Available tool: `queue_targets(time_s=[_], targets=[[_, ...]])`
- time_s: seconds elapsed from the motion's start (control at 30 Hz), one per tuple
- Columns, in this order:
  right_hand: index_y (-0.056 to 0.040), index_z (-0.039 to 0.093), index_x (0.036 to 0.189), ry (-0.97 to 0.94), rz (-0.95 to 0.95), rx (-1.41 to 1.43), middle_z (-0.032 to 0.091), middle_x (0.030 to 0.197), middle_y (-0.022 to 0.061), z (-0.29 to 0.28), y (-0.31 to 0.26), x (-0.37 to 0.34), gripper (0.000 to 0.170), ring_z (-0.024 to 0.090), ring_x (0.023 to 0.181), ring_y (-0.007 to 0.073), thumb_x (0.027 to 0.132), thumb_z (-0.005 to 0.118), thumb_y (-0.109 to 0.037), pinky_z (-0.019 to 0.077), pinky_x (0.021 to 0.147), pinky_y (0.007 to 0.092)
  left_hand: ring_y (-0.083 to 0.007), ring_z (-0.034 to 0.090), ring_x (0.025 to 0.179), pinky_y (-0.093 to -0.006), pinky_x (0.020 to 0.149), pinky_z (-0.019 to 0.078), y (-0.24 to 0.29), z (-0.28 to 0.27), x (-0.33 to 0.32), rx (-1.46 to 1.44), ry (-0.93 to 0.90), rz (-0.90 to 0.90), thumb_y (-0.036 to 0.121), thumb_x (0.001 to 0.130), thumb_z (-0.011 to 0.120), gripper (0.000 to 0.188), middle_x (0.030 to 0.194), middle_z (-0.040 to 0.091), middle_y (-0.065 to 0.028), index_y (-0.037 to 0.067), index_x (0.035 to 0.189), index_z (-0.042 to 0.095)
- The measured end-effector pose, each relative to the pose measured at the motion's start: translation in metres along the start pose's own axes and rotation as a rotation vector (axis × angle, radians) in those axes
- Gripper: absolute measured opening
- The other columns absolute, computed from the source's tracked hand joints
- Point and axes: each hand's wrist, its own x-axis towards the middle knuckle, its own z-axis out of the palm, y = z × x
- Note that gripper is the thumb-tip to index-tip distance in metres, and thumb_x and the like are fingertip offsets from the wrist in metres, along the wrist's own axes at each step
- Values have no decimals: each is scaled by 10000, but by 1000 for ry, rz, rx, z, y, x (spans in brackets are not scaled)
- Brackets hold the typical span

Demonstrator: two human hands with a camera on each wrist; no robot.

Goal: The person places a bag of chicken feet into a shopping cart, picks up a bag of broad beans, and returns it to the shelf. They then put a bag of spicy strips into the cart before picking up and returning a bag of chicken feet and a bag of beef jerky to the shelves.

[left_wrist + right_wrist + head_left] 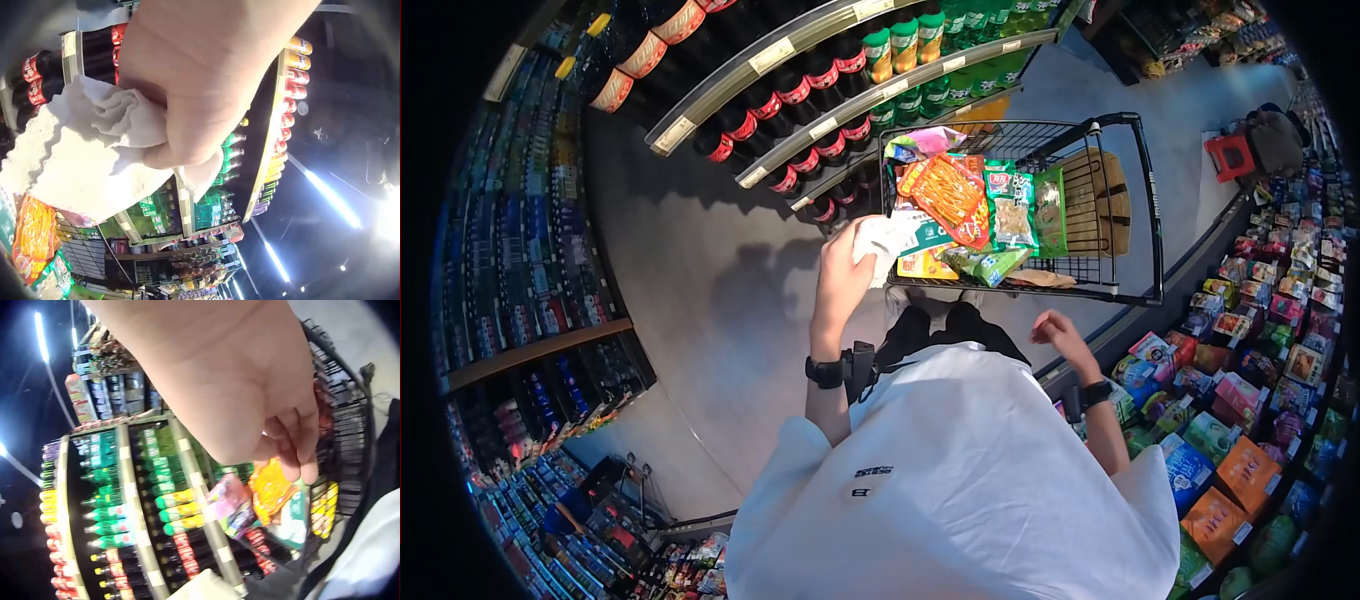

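Note:
My left hand [843,275] pinches a crumpled white cloth [81,150] at the near left corner of a black wire shopping cart [1135,215]. Thumb and fingers close over one end; the rest hangs loose, its edge wavy. Just beyond it in the cart lie a green-and-white pack [930,234], an orange snack bag [945,195] and a green snack bag [1012,212]. A pink bag [924,143] leans at the far left corner. Lower right of the cart, my right hand [1063,335] hangs in the air with loosely bent fingers, holding nothing.
Shelves of dark cola bottles [740,124] and green bottles [935,95] stand behind the cart on the left. Packaged snacks [1240,395] line a display on the right. A brown paper bag [1097,205] lies at the cart's right end. Grey floor [700,320] shows at left.

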Motion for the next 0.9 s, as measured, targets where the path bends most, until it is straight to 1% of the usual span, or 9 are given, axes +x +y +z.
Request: queue_targets(time_s=[0.1, 0.2, 0.23, 0.33, 0.43, 0.53, 0.67, 0.8, 0.9], targets=[[-5, 594, 1222, 201, 399, -160, 679, 925, 88, 34, 16, -10, 485, 675, 926, 169, 1064, 505, -456, 542, 788, 310, -319, 730, 962, -373, 856, 547, -29, 1, 4, 8, 2, -15, -63, 805, 524, 382, 1007, 724, -216, -29, 1167, 643], [28, 610, 1290, 77, 559, -314, 717, 1055, 153, 39, 47, -15, 662, 683, 1018, 208, 1031, 503, -572, 542, 884, 321, -354, 725, 950, -389, 840, 552, -44, 13, 11, -18, -24, -62, -29, 807, 560, 349, 996, 721, -226, -31, 1147, 640], [53, 592, 1327, 70, 339, -431, 700, 1175, 184, 42, 56, -20, 723, 680, 1053, 238, 1032, 474, -596, 551, 895, 348, -365, 722, 948, -395, 837, 553, -46, 22, 13, -35, -38, -74, -16, 807, 573, 340, 993, 720, -229, -32, 1140, 638], [40, 555, 1387, 94, 385, -525, 680, 1243, 198, 45, 40, -32, 779, 677, 1080, 262, 1013, 468, -638, 564, 880, 377, -371, 722, 949, -406, 842, 553, -52, 51, 20, -20, -84, -26, -1, 808, 595, 334, 981, 718, -234, -42, 1137, 630], [15, 539, 1411, 65, 675, -382, 695, 1157, 178, 45, 4, -44, 785, 690, 1014, 264, 997, 477, -649, 580, 833, 393, -324, 724, 958, -397, 852, 548, -41, 75, 27, -5, -215, -74, 22, 822, 624, 327, 1009, 723, -221, -53, 1140, 633], [-11, 591, 1324, -70, 745, -287, 697, 1004, 124, 15, -3, -48, 660, 697, 907, 240, 994, 508, -577, 587, 797, 360, -301, 717, 942, -390, 847, 545, -35, 104, 35, -8, -281, -65, 32, 828, 630, 324, 1025, 726, -202, -49, 1141, 640], [-43, 613, 1055, -158, 546, -205, 661, 851, 36, -40, 10, -52, 392, 674, 787, 157, 963, 561, -421, 582, 717, 296, -264, 713, 915, -378, 834, 544, -59, 142, 54, 53, -258, 19, 18, 830, 616, 307, 986, 733, -167, -40, 1130, 653], [-39, 583, 1174, -107, 458, -128, 646, 884, 44, -71, 31, -51, 429, 659, 782, 138, 952, 583, -406, 574, 695, 296, -224, 710, 902, -358, 827, 542, -54, 182, 71, 5, -330, -33, -7, 827, 597, 299, 956, 739, -141, -27, 1117, 668], [-34, 550, 1268, -44, 464, -118, 643, 940, 58, -87, 37, -52, 487, 647, 815, 141, 951, 582, -403, 559, 703, 295, -246, 700, 947, -376, 849, 538, -111, 232, 72, 105, -416, -1, 33, 821, 626, 328, 1050, 724, -162, -14, 1144, 656]])
